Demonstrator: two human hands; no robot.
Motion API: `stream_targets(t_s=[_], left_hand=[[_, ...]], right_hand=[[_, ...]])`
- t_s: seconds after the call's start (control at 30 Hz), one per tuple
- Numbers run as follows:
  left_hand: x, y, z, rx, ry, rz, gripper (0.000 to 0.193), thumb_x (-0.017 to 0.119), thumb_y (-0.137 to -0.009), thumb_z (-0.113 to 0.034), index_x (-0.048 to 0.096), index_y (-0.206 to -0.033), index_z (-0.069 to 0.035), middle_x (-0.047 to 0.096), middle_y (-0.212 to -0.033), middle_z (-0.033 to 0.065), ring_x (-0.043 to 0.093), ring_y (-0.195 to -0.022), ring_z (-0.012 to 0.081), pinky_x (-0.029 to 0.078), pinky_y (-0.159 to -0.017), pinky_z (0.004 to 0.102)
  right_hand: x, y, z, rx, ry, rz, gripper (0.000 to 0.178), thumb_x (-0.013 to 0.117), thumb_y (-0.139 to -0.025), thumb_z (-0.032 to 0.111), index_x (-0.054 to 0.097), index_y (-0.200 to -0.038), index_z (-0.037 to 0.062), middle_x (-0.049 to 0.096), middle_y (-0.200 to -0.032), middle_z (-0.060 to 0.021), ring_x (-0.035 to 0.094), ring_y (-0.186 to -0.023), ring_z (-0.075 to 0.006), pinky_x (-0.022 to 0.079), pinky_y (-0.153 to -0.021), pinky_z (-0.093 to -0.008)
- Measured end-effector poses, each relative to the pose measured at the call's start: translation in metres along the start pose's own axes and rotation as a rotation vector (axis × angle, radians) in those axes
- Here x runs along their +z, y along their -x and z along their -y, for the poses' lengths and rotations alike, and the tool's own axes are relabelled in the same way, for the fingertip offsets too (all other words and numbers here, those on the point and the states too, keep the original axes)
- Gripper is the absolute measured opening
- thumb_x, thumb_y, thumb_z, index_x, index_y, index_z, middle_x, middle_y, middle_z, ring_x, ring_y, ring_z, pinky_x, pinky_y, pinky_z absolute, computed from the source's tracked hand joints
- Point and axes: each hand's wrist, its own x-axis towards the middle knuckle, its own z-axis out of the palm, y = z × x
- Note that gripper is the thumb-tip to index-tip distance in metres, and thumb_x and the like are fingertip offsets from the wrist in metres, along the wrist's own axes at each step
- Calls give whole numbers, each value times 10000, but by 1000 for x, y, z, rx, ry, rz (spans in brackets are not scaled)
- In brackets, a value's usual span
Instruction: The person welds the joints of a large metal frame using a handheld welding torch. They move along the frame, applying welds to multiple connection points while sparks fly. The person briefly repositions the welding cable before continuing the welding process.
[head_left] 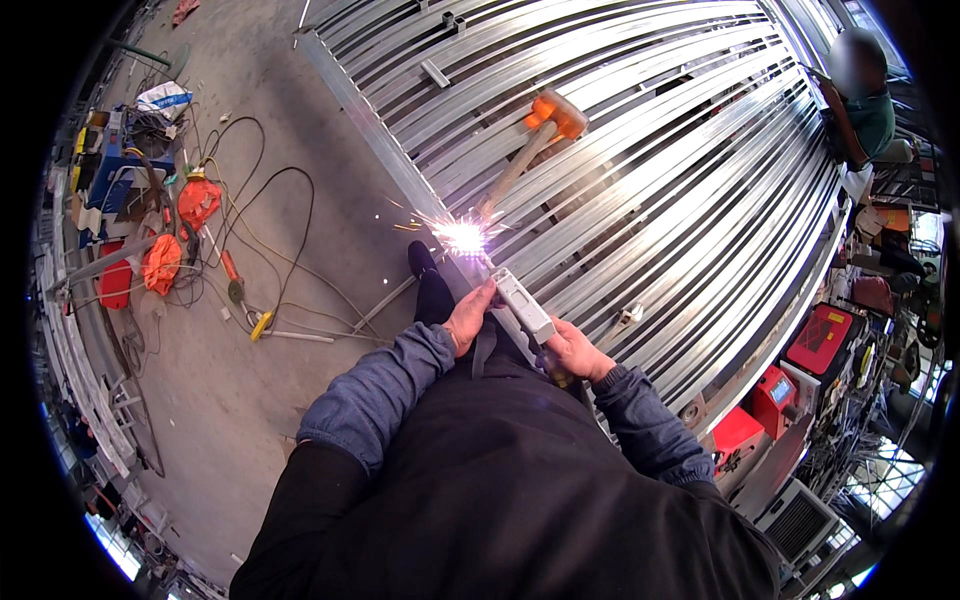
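Observation:
A pale, boxy handheld welding gun point(524, 304) is between my hands. My right hand point(577, 352) is closed around its rear end, while my left hand point(470, 318) grips the front near the nozzle. Bright white-violet light and sparks point(467, 238) burst at the tip, on the edge bar of a large metal frame point(395, 150). The glare hides the exact contact point. Many parallel silver bars point(640, 215) make up the frame. Just beyond the sparks, a hammer point(558, 113) with an orange-brown head and wooden handle lies across the bars.
Cables point(310, 190) and a yellow-ended tool point(262, 325) lie on the concrete floor at left, near orange bags point(162, 264) and a blue machine point(112, 160). Red machines point(770, 400) stand at right. Another person point(868, 115) is at the frame's far right. My foot point(421, 258) is beside the edge bar.

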Motion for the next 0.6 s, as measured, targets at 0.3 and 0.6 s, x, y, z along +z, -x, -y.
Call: stream_targets(t_s=[0.3, 0.6], left_hand=[[-1, 1, 3, -17, -34, -3, 644, 404, -1083, -601, 629, -1328, -49, 662, -1201, 28, 549, -1098, 137, 395, -1058, 329], [-3, -3, 10, 7, -19, 39, 649, 400, -1084, -600, 627, -1334, -45, 662, -1219, 27, 551, -1106, 138, 390, -1072, 327]], right_hand=[[-5, -1, -18, -38, 8, 24, 488, 510, -1087, 287, 503, -1499, 26, 647, -1326, -75, 571, -1206, -151, 451, -1051, -308], [-5, 2, -18, -5, -6, 21, 482, 508, -1086, 284, 512, -1483, 10, 648, -1315, -73, 568, -1202, -149, 447, -1049, -302]])
